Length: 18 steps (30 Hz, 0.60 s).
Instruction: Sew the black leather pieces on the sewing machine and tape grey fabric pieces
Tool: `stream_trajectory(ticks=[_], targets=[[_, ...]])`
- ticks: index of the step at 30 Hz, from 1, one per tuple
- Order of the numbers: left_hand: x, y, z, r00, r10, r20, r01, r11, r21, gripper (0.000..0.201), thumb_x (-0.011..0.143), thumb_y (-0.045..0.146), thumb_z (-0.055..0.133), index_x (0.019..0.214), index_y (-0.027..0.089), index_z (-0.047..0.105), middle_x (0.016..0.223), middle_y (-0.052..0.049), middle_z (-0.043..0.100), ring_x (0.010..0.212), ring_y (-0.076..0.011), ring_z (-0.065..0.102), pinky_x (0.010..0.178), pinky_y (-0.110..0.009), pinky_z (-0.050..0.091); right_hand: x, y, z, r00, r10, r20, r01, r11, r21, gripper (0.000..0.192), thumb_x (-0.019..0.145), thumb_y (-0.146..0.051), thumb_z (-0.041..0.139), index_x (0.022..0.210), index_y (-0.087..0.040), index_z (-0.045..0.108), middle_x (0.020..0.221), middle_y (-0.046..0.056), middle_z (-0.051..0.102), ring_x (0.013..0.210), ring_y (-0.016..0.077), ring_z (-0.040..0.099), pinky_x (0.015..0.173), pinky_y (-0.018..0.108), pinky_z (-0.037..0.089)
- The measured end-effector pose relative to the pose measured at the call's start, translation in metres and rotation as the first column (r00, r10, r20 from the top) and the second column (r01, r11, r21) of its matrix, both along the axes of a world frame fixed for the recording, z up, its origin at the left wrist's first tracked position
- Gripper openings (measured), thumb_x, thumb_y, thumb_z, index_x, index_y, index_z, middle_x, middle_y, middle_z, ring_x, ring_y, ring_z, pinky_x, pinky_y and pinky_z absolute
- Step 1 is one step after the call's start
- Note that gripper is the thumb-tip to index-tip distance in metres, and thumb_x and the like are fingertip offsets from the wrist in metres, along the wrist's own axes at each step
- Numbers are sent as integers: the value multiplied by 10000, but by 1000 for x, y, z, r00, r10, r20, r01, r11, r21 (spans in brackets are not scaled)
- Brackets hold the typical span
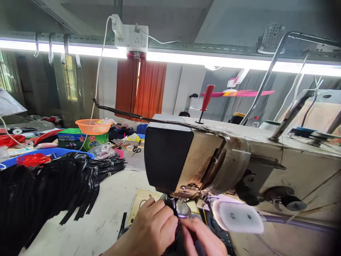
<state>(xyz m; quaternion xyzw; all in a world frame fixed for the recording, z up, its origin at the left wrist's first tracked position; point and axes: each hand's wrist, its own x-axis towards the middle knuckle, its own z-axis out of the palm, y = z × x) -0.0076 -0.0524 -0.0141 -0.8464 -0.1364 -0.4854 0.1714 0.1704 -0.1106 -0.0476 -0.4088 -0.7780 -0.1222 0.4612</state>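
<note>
A sewing machine (169, 156) with a black end cover stands in front of me. Just under its head, my left hand (156, 225) is closed, its fingers curled over black, smooth material (172, 247) beside the needle area. On the other side of that material, my right hand (204, 236) is closed in a pinch on its edge. Both sets of fingertips are close together, and the needle is hidden from view. A metal plate (137, 201) shows on the table beyond my left hand. The lit white lamp (238, 216) glows right of the needle area.
A large heap of black strips (50, 188) lies at the left, near a blue tub (64, 152). Behind are an orange basket (93, 126), a green box (71, 139) and scissors (136, 150). A red-handled screwdriver (207, 99) stands upright on the machine.
</note>
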Motion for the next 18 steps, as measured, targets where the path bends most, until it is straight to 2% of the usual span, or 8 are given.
stream_trajectory(ticks=[2, 4, 6, 12, 15, 18], targets=[[1, 1, 0, 1000, 7, 1, -7, 1000, 12, 223, 851, 47, 467, 695, 174, 563, 607, 1, 535, 582, -162, 421, 564, -335, 243, 5, 2, 9, 996, 15, 85, -17, 1000, 20, 364, 853, -2, 544, 1185, -150, 564, 962, 107, 694, 899, 158, 699, 804, 218, 579], [1, 3, 0, 1000, 20, -10, -20, 1000, 20, 230, 847, 42, 484, 672, 178, 547, 601, 5, 531, 583, -160, 420, 569, -338, 241, 10, 5, 19, 981, 120, 152, -114, 992, -46, 378, 868, 10, 528, 1213, -142, 552, 1035, 136, 680, 997, 170, 678, 855, 242, 577], [0, 5, 1, 999, 27, -18, -27, 999, 21, 226, 853, 61, 497, 665, 179, 541, 602, 4, 531, 589, -162, 426, 572, -340, 244, 13, 8, 28, 963, 215, 163, -198, 973, -116, 334, 882, -4, 533, 1172, -164, 575, 1002, 103, 694, 952, 145, 688, 840, 209, 578], [-4, 9, 1, 997, 42, -63, -43, 999, -16, 212, 900, 145, 501, 695, 179, 543, 648, -2, 554, 638, -176, 449, 587, -343, 265, 12, 14, 44, 963, 245, 109, -227, 961, -155, 166, 918, -99, 552, 1009, -197, 650, 898, 38, 728, 829, 118, 708, 776, 160, 580], [-6, 11, 0, 995, 28, -97, -30, 999, -23, 223, 930, 131, 481, 721, 176, 540, 673, -2, 562, 645, -174, 451, 588, -344, 255, 9, 14, 45, 964, 242, 108, -219, 957, -193, 210, 913, -84, 534, 1032, -209, 654, 889, 30, 721, 822, 117, 704, 773, 169, 582], [-9, 13, 2, 989, -20, -143, 11, 998, -67, 226, 961, 143, 468, 749, 176, 539, 700, 3, 576, 665, -169, 468, 596, -340, 267, 7, 12, 43, 972, 215, 100, -196, 966, -170, 278, 903, -67, 515, 1083, -230, 650, 879, 25, 711, 800, 118, 700, 748, 179, 584]])
